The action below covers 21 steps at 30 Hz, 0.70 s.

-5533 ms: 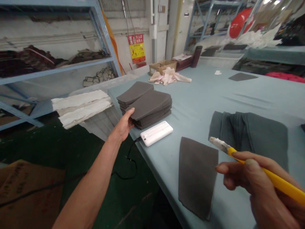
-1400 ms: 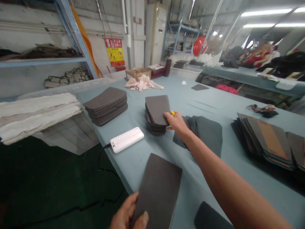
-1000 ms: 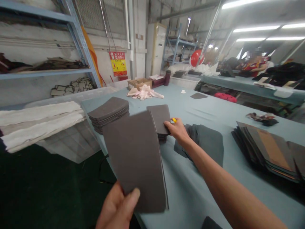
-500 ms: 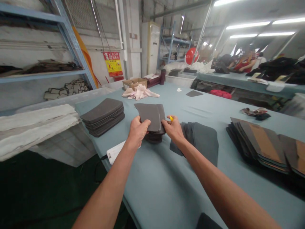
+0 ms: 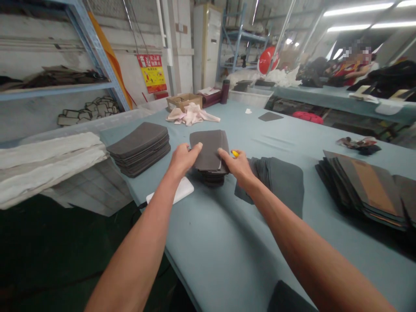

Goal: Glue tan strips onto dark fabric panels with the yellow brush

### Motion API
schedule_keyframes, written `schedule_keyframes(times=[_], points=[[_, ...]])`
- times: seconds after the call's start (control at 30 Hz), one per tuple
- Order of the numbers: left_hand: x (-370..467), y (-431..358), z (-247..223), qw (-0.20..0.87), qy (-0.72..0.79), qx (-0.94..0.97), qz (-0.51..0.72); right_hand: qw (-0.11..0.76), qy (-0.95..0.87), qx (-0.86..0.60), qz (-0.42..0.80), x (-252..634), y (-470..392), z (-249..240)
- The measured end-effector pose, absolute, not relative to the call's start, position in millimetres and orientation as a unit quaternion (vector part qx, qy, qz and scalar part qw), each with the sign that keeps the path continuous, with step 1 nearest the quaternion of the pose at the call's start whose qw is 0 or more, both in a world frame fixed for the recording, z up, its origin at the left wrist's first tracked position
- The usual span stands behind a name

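Note:
Dark grey flat pieces [image 5: 208,149] lie one over another at the centre, above a small dark stack [image 5: 212,178]. My left hand [image 5: 186,159] grips their left edge, thumb on top. At the right edge my right hand [image 5: 236,164] pinches the pieces, thumb on top, with a small yellow object [image 5: 235,153] showing at its fingers. To the left stands a taller stack of dark grey pieces [image 5: 139,147]. A fanned pile of grey-green pieces [image 5: 281,182] lies right of my right hand. The undersides of both grips are hidden.
The blue-green table [image 5: 208,251] carries a white device [image 5: 182,190] by my left forearm, pink cloth [image 5: 192,115] and a cardboard box [image 5: 183,102] behind, and brown-and-grey stacks [image 5: 367,186] at right. A person [image 5: 354,69] is at a far table.
The upper pieces now line up more closely over the stack, their left corner no longer jutting out. My left thumb has moved up along them. The view has shifted slightly.

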<state>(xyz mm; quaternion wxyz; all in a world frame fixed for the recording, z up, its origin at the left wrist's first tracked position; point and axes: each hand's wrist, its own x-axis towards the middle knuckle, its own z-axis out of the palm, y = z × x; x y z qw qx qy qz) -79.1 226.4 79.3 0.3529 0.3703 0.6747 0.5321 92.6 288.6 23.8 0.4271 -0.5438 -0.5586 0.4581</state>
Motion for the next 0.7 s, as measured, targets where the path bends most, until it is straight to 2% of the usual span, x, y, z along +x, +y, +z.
schedule_keyframes(times=[0.13,0.27,0.7], points=[[-72,247,68,0.490,0.598,0.318,0.549,0.406,-0.531,-0.559,0.491,89,283,26],[-68,254,59,0.564,0.563,0.254,0.548,0.396,-0.517,-0.556,0.516,88,280,31],[-57,238,56,0.638,0.515,0.158,0.550,0.424,-0.480,-0.561,0.525,94,250,31]])
